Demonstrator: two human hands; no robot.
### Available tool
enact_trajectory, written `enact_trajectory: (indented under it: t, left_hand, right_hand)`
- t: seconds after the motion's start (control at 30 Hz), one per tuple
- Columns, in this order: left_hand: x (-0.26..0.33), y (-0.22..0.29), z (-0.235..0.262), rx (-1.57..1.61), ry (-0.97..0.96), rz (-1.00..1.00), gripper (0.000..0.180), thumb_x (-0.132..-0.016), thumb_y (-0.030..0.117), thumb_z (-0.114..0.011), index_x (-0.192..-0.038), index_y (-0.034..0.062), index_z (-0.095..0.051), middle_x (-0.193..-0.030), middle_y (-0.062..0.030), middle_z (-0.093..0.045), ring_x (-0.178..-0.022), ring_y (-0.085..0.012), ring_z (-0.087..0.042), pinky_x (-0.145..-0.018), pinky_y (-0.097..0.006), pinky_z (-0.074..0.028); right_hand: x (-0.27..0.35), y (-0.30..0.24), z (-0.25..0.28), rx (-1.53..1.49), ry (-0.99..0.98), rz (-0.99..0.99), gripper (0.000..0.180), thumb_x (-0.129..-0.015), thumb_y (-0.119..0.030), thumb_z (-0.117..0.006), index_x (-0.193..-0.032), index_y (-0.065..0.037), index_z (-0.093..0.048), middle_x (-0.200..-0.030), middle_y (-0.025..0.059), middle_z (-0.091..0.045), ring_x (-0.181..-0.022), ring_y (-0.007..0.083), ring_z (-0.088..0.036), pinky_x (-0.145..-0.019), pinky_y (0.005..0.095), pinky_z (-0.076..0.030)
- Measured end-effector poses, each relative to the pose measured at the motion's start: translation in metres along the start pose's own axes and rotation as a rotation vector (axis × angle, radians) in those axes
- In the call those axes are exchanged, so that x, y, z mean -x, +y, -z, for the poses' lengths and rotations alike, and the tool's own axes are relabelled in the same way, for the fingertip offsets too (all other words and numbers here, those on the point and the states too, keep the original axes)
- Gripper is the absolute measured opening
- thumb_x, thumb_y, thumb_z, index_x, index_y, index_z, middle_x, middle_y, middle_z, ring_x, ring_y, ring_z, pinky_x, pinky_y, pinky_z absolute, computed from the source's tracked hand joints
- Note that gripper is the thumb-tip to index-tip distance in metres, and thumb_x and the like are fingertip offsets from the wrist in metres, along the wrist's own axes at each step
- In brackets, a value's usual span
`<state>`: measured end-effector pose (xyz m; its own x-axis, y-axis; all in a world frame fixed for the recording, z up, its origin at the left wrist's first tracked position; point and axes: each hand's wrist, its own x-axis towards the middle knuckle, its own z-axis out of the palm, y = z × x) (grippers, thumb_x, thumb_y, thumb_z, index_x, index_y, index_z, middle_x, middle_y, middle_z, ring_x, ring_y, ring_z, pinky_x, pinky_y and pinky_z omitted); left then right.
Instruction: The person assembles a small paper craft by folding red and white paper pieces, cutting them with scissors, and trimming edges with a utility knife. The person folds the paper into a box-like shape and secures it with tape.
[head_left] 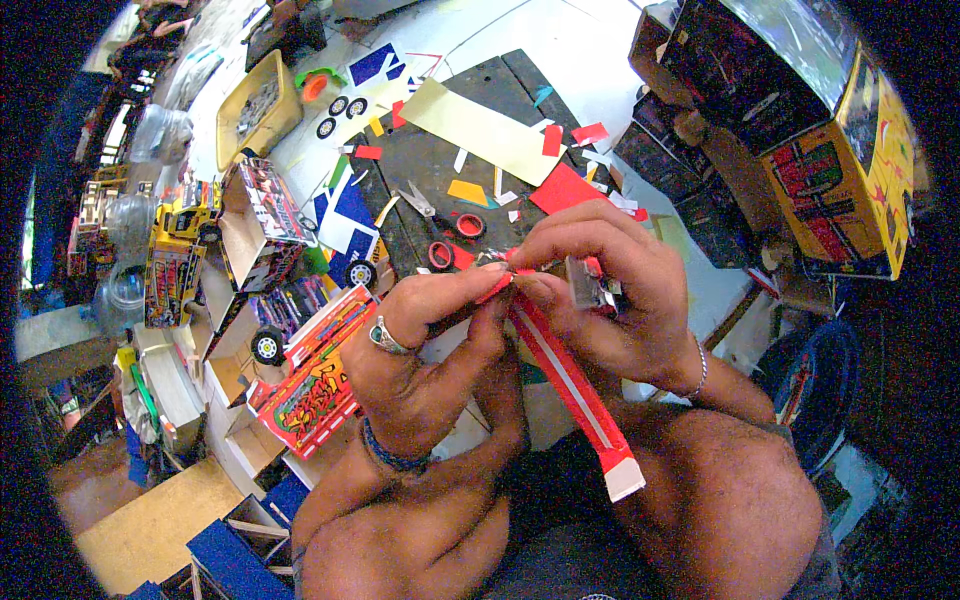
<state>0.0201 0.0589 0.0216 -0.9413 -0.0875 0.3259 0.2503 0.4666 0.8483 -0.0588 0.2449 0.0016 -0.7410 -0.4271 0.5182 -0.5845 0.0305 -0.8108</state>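
Note:
A long red strip (575, 390) with a white inner stripe and a white end slants down between my knees. My left hand (430, 345), with a ring and a dark wristband, pinches the strip's upper end between thumb and forefinger. My right hand (600, 275), wearing a thin bracelet, grips the same upper end from the other side, together with a small red and silver piece (590, 285) half hidden by its fingers. Both hands meet above the edge of a dark wooden board (440, 160).
On the board lie scissors (420, 203), red rings (455, 240), a cream strip (480, 130) and red scraps. To the left stand a red toy truck body (310, 375), model trucks (255, 230) and loose wheels (268, 346). Decorated boxes (850, 170) stand right.

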Motion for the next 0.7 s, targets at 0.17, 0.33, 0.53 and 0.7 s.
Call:
enact_trajectory:
  t: [0.17, 0.33, 0.53, 0.7]
  left_hand:
    - [-0.0007, -0.0031, -0.0051, 0.038, 0.087, -0.047, 0.027, -0.084, -0.005, -0.078, -0.109, 0.0008, -0.069, -0.098, -0.0122, -0.074, -0.086, -0.0148, -0.072, -0.076, -0.027, -0.058]
    - [0.0002, -0.0037, -0.0029, 0.067, 0.076, -0.030, 0.029, -0.085, -0.005, -0.077, -0.111, 0.0007, -0.067, -0.102, -0.0127, -0.072, -0.089, -0.0163, -0.072, -0.078, -0.028, -0.059]
    - [0.0020, -0.0053, -0.0056, 0.204, 0.101, 0.049, 0.027, -0.088, -0.004, -0.075, -0.113, -0.0011, -0.064, -0.106, -0.0137, -0.070, -0.093, -0.0163, -0.070, -0.080, -0.027, -0.058]
    - [0.0031, -0.0045, -0.0055, 0.294, 0.143, 0.080, 0.025, -0.089, -0.006, -0.073, -0.111, -0.0030, -0.064, -0.107, -0.0132, -0.070, -0.096, -0.0158, -0.069, -0.083, -0.027, -0.057]
  right_hand:
    - [0.0022, 0.0031, 0.0029, -0.084, 0.020, -0.083, 0.023, -0.085, -0.007, -0.076, -0.105, 0.000, -0.068, -0.105, 0.0145, -0.068, -0.096, 0.0238, -0.066, -0.084, 0.0335, -0.050]
    - [0.0036, 0.0097, 0.0010, -0.098, 0.011, -0.084, 0.026, -0.083, -0.005, -0.078, -0.107, -0.001, -0.067, -0.105, 0.0128, -0.068, -0.096, 0.0216, -0.065, -0.082, 0.0320, -0.050]
    - [0.0067, 0.0061, -0.0014, -0.060, -0.029, -0.165, 0.023, -0.082, -0.004, -0.080, -0.102, -0.002, -0.069, -0.101, 0.0108, -0.070, -0.085, 0.0197, -0.068, -0.071, 0.0290, -0.052]
    - [0.0024, 0.0031, -0.0040, -0.030, -0.023, -0.002, 0.022, -0.080, -0.004, -0.081, -0.101, -0.004, -0.072, -0.098, 0.0108, -0.071, -0.082, 0.0199, -0.070, -0.071, 0.0303, -0.055]
